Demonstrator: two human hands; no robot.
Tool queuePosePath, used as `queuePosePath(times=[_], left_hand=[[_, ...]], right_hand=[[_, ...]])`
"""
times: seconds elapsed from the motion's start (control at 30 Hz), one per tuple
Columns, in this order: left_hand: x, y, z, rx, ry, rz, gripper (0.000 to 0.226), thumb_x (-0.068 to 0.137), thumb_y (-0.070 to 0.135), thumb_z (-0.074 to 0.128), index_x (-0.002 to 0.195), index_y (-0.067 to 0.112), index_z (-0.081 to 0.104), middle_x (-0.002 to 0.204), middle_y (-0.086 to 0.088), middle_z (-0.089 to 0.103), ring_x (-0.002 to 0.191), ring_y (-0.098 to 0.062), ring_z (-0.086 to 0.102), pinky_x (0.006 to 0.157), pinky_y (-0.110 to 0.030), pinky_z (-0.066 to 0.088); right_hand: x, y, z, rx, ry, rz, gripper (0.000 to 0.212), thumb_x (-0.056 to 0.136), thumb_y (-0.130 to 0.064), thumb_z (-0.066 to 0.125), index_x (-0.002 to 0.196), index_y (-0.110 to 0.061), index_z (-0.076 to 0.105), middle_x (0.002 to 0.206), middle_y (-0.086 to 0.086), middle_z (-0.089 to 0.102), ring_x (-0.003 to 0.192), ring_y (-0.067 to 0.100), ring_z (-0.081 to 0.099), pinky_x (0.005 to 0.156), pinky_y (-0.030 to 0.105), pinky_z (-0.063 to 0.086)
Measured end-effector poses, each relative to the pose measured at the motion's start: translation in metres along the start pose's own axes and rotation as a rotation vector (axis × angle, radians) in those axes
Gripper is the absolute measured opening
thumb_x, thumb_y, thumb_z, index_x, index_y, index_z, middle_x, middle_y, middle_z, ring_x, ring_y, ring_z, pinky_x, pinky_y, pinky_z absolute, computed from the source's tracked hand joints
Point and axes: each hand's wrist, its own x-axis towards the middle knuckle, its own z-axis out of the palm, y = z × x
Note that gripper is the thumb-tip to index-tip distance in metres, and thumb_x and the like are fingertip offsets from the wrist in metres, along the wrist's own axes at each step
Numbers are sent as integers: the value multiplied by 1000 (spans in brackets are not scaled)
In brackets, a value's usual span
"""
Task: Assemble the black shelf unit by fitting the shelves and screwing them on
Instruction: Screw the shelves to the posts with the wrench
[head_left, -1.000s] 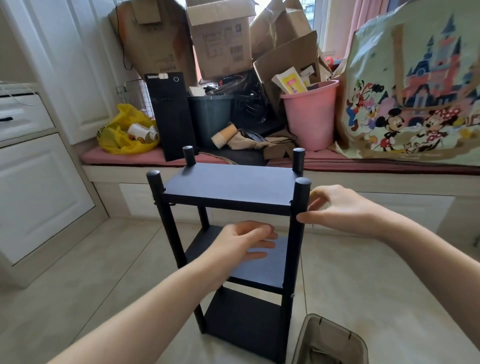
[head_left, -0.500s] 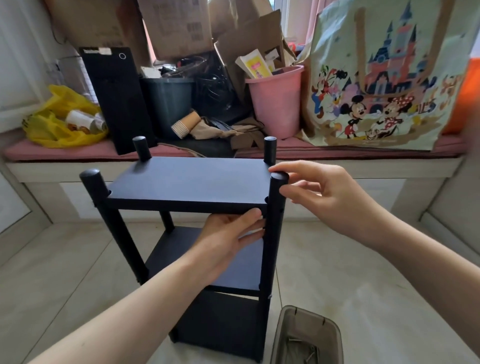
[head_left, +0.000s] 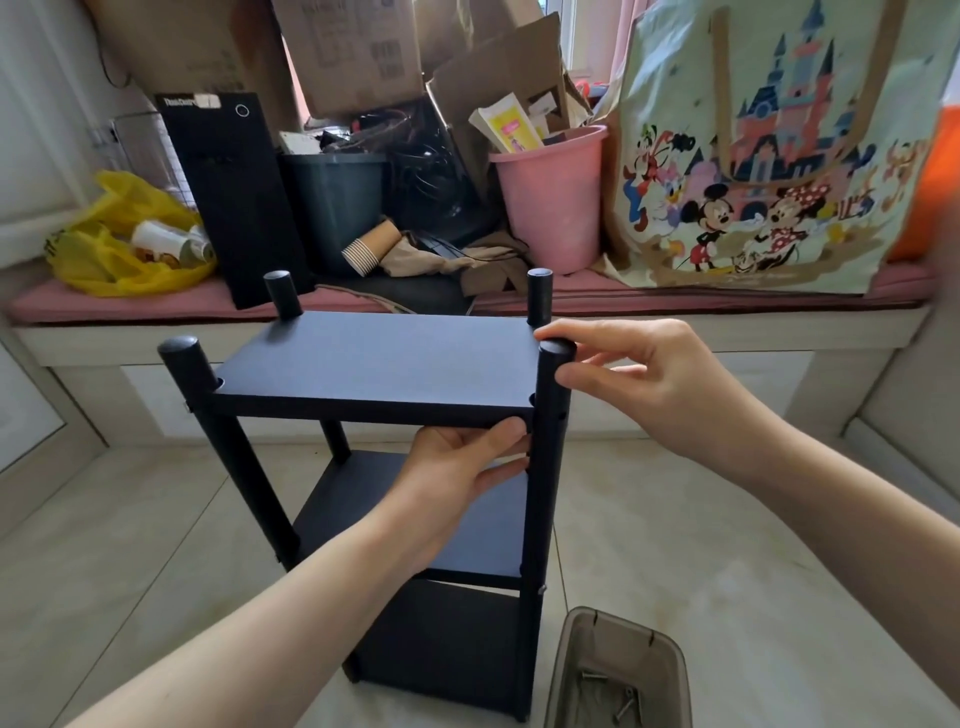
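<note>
On the window seat at upper left a yellow bag (head_left: 124, 239) slumps beside a loose black panel (head_left: 234, 197) propped upright, possibly a spare shelf. Centre frame, the black shelf unit (head_left: 291, 467) stands upright on the floor tiles with three boards between four round posts. Its top shelf (head_left: 374, 358) sits just below the post caps. The left hand (head_left: 457, 473) reaches in under that shelf's front edge near the right corner, with its fingers nearly straight and its fingertips (head_left: 506, 431) against the underside, close to the post. They prop the board and do not wrap it. To the right, the near-right post (head_left: 550, 415) is pinched at its cap by the right hand (head_left: 644, 374), forefinger over the top and thumb on the side. Small holes show in the post at shelf level. The boards look stiff and fairly light, but the smooth dark finish may slip. The safest holds are probably flat under the board at a corner and round the post near the joint, because a post that is not screwed could lean. At lower right an open tray (head_left: 571, 670) holds loose screws (head_left: 623, 701), and a printed tote bag (head_left: 769, 156) fills the upper right.
</note>
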Motion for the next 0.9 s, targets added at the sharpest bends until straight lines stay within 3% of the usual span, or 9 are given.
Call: queuePosePath(times=[0.13, 0.33, 0.6, 0.7, 0.8, 0.9], left_hand=[[-2, 1, -2, 2, -34, -9, 38, 84, 26, 68, 119, 13, 70, 120, -11, 73, 115, -25, 69, 98, -39, 57], [-1, -3, 13, -51, -6, -12, 53, 84, 34, 68, 130, 9, 63, 125, -13, 71, 120, -27, 66, 102, -45, 51], [1, 1, 18, -62, 36, 34, 49, 80, 34, 69, 124, 11, 66, 122, -12, 72, 115, -28, 69, 97, -41, 55], [-1, 0, 17, -56, 19, 30, 47, 81, 33, 69, 124, 14, 66, 122, -12, 72, 115, -28, 69, 95, -41, 57], [-2, 0, 17, -58, 4, 22, 46, 82, 33, 70, 123, 14, 67, 123, -12, 72, 115, -29, 68, 96, -41, 57], [-2, 2, 17, -63, 20, 14, 44, 82, 31, 68, 122, 13, 67, 121, -12, 73, 114, -29, 69, 96, -41, 56]], right_hand=[[1, 1, 0, 34, -1, -6, 38, 88, -9, 71, 108, -41, 68, 103, -23, 73, 95, 1, 67, 84, 14, 50], [2, 2, -1, 184, -9, 75, 33, 85, -3, 73, 109, -26, 74, 95, -10, 75, 83, 4, 70, 79, 16, 53], [2, -1, -1, 150, 27, 61, 33, 80, -5, 78, 106, -25, 72, 95, -13, 76, 88, 0, 71, 78, 12, 51], [3, 2, -5, 146, -7, 88, 28, 77, -24, 81, 104, -28, 75, 98, -12, 76, 94, 2, 71, 82, 13, 53], [5, 13, -6, 157, -37, 185, 51, 68, -51, 74, 115, -32, 70, 108, -9, 73, 99, 1, 68, 87, 18, 53], [9, 25, 1, 132, -67, 237, 56, 72, -58, 65, 124, -36, 59, 122, -11, 65, 105, -1, 65, 91, 22, 50]])
